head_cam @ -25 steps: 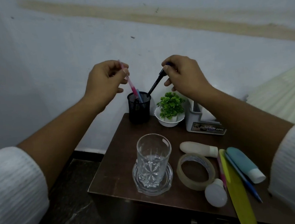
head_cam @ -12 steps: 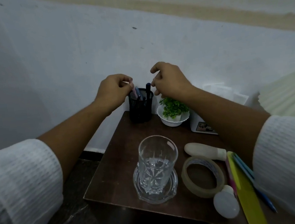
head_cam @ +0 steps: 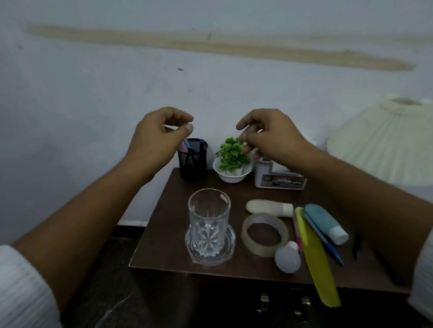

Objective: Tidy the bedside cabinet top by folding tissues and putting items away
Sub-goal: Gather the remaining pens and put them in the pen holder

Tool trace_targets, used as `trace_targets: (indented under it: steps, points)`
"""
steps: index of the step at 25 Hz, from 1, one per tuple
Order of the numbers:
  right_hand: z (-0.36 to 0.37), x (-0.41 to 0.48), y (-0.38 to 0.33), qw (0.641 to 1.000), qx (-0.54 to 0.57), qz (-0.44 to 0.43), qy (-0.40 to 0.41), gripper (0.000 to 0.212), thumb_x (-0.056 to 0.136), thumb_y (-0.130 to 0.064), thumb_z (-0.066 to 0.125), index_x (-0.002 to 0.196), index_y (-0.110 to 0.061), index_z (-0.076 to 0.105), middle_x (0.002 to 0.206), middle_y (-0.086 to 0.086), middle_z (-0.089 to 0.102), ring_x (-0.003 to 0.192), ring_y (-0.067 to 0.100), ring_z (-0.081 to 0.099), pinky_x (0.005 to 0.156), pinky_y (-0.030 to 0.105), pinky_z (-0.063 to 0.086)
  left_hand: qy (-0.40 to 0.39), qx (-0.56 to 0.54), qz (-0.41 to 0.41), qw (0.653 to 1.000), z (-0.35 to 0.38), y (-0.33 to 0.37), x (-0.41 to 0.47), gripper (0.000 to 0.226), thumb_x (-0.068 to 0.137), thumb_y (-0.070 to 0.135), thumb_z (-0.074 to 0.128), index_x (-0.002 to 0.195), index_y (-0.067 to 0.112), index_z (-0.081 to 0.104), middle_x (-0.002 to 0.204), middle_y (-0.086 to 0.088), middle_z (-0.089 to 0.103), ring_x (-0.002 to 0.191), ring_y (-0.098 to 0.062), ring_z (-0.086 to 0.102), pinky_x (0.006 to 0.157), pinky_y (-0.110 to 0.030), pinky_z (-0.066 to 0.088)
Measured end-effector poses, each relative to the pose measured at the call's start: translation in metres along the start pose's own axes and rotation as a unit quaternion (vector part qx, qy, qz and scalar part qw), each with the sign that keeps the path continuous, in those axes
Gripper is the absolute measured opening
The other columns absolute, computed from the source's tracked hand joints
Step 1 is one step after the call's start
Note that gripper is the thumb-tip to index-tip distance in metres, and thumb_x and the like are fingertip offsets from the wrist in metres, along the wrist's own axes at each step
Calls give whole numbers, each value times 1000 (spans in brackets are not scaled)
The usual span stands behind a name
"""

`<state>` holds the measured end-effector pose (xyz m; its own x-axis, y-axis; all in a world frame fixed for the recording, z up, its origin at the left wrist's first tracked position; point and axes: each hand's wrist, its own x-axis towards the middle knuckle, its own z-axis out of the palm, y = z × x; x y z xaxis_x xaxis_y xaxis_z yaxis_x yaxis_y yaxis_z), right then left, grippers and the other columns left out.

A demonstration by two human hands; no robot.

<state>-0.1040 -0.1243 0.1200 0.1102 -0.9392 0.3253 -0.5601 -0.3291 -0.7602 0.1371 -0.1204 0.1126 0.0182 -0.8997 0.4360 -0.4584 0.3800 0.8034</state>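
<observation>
A black mesh pen holder (head_cam: 194, 163) stands at the back left of the brown cabinet top (head_cam: 167, 210), with a pink pen and dark pens inside it. My left hand (head_cam: 159, 134) hovers just above and left of the holder, fingers loosely curled, holding nothing. My right hand (head_cam: 267, 133) hangs above the small green plant in a white bowl (head_cam: 232, 162), fingers relaxed and empty. On the right of the top lie a blue pen (head_cam: 324, 240), a pink pen (head_cam: 297, 232) and a black pen (head_cam: 356, 245).
A cut glass (head_cam: 210, 222) on a glass coaster stands at the front middle. Beside it lie a tape roll (head_cam: 264, 234), a white bulb (head_cam: 287, 258), a yellow-green flat strip (head_cam: 316, 257), a cream tube (head_cam: 267, 207), a blue tube (head_cam: 325, 223). A white box (head_cam: 277, 180) and lampshade (head_cam: 392, 146) stand behind.
Both hands let go of the pens, which now sit in the black holder. The hands have lifted and moved apart, the right one over the plant.
</observation>
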Motion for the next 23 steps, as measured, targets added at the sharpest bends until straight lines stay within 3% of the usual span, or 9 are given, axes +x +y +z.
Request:
trace_targets:
  steps: [3, 7, 12, 15, 18, 21, 23]
  points:
    - [-27, -40, -1, 1000, -2, 13, 17, 18, 91, 2, 60, 103, -8, 68, 78, 9, 72, 67, 19, 75, 54, 33, 59, -40, -26, 18, 999, 6, 43, -23, 14, 96, 25, 67, 108, 23, 74, 102, 3, 72, 88, -24, 71, 76, -35, 63]
    - [-58, -88, 11, 996, -32, 34, 76, 16, 91, -1, 61, 100, -12, 70, 76, 7, 72, 63, 15, 74, 54, 31, 57, -115, -61, 30, 991, 39, 86, -61, 13, 96, 22, 67, 107, 19, 74, 99, -2, 73, 86, -19, 73, 69, -29, 61]
    - [-75, -138, 50, 985, -99, 81, 112, 10, 89, -11, 67, 91, -20, 72, 68, 0, 71, 56, 7, 68, 57, 30, 59, -183, -120, -3, 976, 111, 93, -110, 10, 95, 19, 69, 103, 16, 74, 88, -4, 71, 80, -23, 72, 72, -41, 62]
    - [-81, -152, 71, 981, -151, 97, 78, 5, 87, -17, 76, 85, -16, 71, 67, -3, 68, 56, 4, 64, 55, 21, 52, -194, -85, -2, 977, 147, 72, -124, 7, 93, 21, 71, 98, 23, 75, 86, 2, 74, 76, -12, 70, 70, -38, 61]
    - [-76, -156, 86, 959, -264, 99, 4, 6, 87, -25, 75, 85, -20, 72, 79, -7, 66, 74, 11, 63, 68, 35, 57, -182, 51, 50, 981, 167, 56, -121, 7, 90, 25, 70, 93, 29, 75, 75, 18, 68, 63, 9, 57, 59, -22, 43]
    - [-59, -161, 97, 912, -375, 130, -105, 13, 90, -27, 69, 98, -18, 67, 98, 2, 66, 86, 19, 63, 76, 39, 57, -181, 111, 62, 975, 178, 49, -116, 8, 89, 27, 67, 91, 31, 74, 77, 20, 67, 68, 5, 57, 62, -25, 41]
    - [-50, -162, 100, 883, -436, 127, -123, 14, 92, -26, 65, 102, -15, 63, 99, 6, 64, 81, 21, 60, 69, 36, 52, -193, 120, 66, 971, 183, 45, -115, 10, 89, 26, 66, 93, 30, 74, 79, 19, 66, 69, 5, 56, 63, -25, 41]
